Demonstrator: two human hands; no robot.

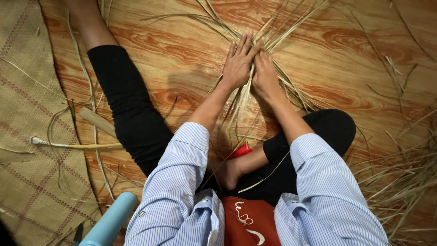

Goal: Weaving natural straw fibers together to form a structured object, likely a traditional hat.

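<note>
I sit on a wood-patterned floor with a bundle of thin dry straw strips fanned out in front of me. My left hand lies flat with fingers stretched over the strips. My right hand is right beside it, touching it, fingers bent down onto the same strips and pinching them. Long strips run back from under both hands toward my legs. My left leg in black trousers stretches out to the left; my right knee is bent.
A woven straw mat covers the floor at left. A loose heap of straw lies at right. A light blue cylinder sits near the bottom left, a flat wooden stick beside my leg, a small red object by my foot.
</note>
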